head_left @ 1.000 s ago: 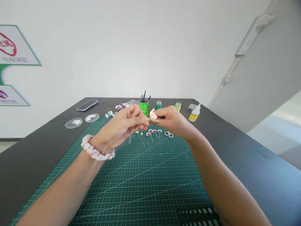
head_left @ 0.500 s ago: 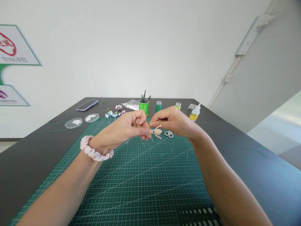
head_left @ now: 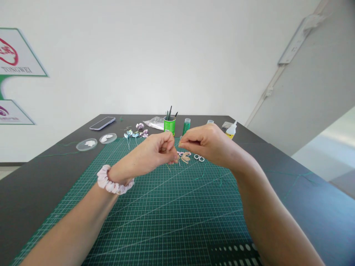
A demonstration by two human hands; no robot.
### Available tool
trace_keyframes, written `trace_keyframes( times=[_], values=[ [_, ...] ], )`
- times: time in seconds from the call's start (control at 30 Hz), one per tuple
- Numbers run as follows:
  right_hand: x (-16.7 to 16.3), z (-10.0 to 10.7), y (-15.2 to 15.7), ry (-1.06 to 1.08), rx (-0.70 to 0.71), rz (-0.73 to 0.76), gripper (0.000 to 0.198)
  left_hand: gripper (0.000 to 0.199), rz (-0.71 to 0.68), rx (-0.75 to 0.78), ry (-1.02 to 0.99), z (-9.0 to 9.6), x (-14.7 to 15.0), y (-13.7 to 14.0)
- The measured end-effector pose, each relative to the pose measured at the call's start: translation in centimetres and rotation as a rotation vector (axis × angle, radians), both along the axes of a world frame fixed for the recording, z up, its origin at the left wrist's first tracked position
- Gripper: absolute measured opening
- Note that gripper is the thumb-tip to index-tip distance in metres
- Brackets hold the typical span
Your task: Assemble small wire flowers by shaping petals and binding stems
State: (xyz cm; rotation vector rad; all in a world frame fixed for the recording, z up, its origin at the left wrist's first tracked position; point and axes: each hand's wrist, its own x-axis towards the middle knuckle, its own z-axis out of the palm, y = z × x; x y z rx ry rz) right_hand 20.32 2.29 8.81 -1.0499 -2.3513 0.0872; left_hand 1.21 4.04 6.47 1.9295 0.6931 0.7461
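Observation:
My left hand [head_left: 159, 149], with a pale pink scrunchie [head_left: 115, 183] at its wrist, pinches a small craft flower [head_left: 185, 158] by its stem end. The flower has peach petals and points right and slightly down; thin wire or thread ends hang beneath the fingers. Just to the right, my right hand [head_left: 209, 142] is closed in a pinch, its fingertips close to the left fingers above the flower. Anything fine between those fingertips is too small to make out. White-handled scissors [head_left: 199, 158] lie beyond, partly hidden by the right hand.
A green cutting mat [head_left: 166, 214] covers the table. Behind stand a green pen can [head_left: 169, 126], a green bottle [head_left: 186, 125] and a glue bottle [head_left: 231, 130]. Left are finished flowers [head_left: 133, 134], two shallow dishes [head_left: 87, 145] and a phone [head_left: 102, 123]. A stencil [head_left: 233, 254] lies in front.
My right hand has shifted slightly right, its fingertips a little further from the left hand's. The flower's petals have turned and now tip downward. My left hand stays nearly in place.

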Motion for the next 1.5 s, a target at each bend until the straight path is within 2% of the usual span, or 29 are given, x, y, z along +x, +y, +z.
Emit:
trace_keyframes(
  times=[0.23, 0.43, 0.67, 0.8, 1.1, 1.5],
  values=[
    [-0.5, 0.2, -0.7, -0.115, 0.130, -0.069, 0.028, 0.029, 0.082, 0.143, 0.068, 0.0, -0.1, 0.1],
    [-0.8, 0.3, -1.3, -0.115, 0.266, -0.102, 0.033, 0.027, 0.192, 0.259, 0.115, 0.3, 0.0, 0.1],
    [-1.0, 0.6, -2.0, -0.077, 0.311, -0.111, 0.033, 0.028, 0.300, 0.381, 0.081, 0.1, 0.1, 0.1],
    [-1.1, 0.7, -2.4, -0.061, 0.289, -0.092, 0.035, 0.027, 0.321, 0.395, 0.019, 0.0, 0.0, 0.4],
    [-1.3, 0.8, -2.9, -0.063, 0.207, -0.030, 0.035, 0.027, 0.387, 0.318, -0.114, 0.2, 0.1, 0.3],
    [-1.1, 0.8, -2.7, -0.112, 0.050, -0.030, 0.030, 0.030, 0.376, 0.202, -0.342, 0.5, 0.5, 0.1]
  ],
)
